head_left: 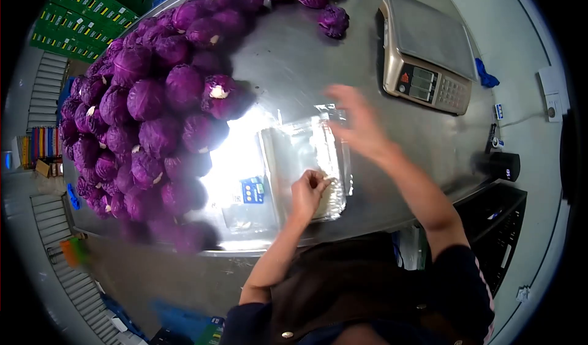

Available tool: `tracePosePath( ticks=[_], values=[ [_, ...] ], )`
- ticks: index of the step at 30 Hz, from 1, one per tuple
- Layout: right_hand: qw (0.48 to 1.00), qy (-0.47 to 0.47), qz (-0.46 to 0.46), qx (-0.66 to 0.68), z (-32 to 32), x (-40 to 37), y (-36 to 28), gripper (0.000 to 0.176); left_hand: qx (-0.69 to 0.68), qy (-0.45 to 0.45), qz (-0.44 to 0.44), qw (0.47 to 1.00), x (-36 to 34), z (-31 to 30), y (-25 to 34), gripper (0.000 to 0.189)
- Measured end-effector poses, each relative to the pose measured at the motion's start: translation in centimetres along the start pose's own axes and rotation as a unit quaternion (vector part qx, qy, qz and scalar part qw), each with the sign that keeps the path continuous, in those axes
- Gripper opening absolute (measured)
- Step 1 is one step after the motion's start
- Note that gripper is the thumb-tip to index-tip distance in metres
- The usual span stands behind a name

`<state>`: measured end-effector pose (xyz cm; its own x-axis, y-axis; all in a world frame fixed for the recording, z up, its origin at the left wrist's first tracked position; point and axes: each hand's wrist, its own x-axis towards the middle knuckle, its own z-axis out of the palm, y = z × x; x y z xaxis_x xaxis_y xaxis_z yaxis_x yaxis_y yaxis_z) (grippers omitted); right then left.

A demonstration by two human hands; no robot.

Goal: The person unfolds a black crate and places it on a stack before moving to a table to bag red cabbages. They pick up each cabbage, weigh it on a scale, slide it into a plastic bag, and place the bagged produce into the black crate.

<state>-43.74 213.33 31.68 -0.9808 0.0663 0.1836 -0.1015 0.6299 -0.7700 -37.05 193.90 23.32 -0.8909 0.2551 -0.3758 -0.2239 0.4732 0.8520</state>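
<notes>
A stack of clear plastic bags (291, 155) lies on the steel table in front of me. My left hand (309, 193) is at the stack's near right part, thumb and fingers pinched together on the plastic bag. A blue printed label (252, 190) shows on the bag plastic left of that hand. My right hand (361, 124) is raised over the far right end of the stack, blurred, with thumb and fingers apart and nothing visible in it. Left of the bags is a large heap of red cabbages (146, 100).
A weighing scale (429, 36) stands at the far right of the steel table (288, 69). One loose red cabbage (334, 21) sits near the back. Green crates (82, 17) are stacked at the far left. A small black device (499, 165) is near the right wall.
</notes>
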Motion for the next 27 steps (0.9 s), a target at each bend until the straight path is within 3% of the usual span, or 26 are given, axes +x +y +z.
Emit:
tracePosePath(
  ticks=[3,5,6,8,11,12,14,15,18,20,24,27],
  values=[
    [0.995,-0.082,-0.054,0.026,11.1,9.8,-3.7,0.101,0.104,0.002,0.070,0.992,0.1,-0.9,-1.1,0.035],
    [0.994,-0.096,0.013,-0.050,15.7,14.7,-6.7,0.122,0.179,-0.014,0.059,0.982,0.4,-1.0,-0.3,0.052],
    [0.988,-0.105,0.038,-0.102,18.0,16.2,-6.9,0.120,0.218,-0.008,0.064,0.974,0.6,-0.3,-1.0,0.059],
    [0.984,-0.157,0.084,-0.013,20.1,17.7,-6.1,0.114,0.262,0.001,0.096,0.960,1.3,0.5,-2.6,0.068],
    [0.983,-0.165,0.039,0.074,19.0,17.0,-3.5,0.108,0.298,0.018,0.079,0.951,0.8,1.4,-2.4,0.069],
    [0.988,-0.126,0.024,0.081,18.7,16.8,-2.1,0.100,0.300,0.014,0.084,0.950,0.8,1.5,-2.4,0.069],
    [0.917,-0.116,0.109,0.366,18.4,15.7,1.7,0.097,0.311,-0.001,0.096,0.945,0.7,1.3,-2.6,0.068],
    [0.857,-0.096,0.183,0.472,16.7,14.8,1.8,0.093,0.304,-0.009,0.075,0.950,0.4,1.2,-2.1,0.053],
    [0.740,-0.048,0.208,0.637,9.9,10.5,2.4,0.074,0.243,-0.029,0.088,0.966,0.5,-0.1,-2.9,0.032],
    [0.716,-0.004,0.200,0.669,4.8,6.5,2.5,0.069,0.158,0.035,0.065,0.985,0.3,-0.8,-2.3,0.017],
    [0.672,0.057,0.262,0.691,-1.9,-4.1,5.0,0.077,0.024,0.057,-0.013,0.998,0.2,-2.6,-3.9,0.016],
    [0.642,-0.074,0.263,0.717,-3.7,-10.1,2.7,0.084,-0.150,0.094,-0.037,0.983,-0.7,-4.1,-1.8,0.017]
  ],
)
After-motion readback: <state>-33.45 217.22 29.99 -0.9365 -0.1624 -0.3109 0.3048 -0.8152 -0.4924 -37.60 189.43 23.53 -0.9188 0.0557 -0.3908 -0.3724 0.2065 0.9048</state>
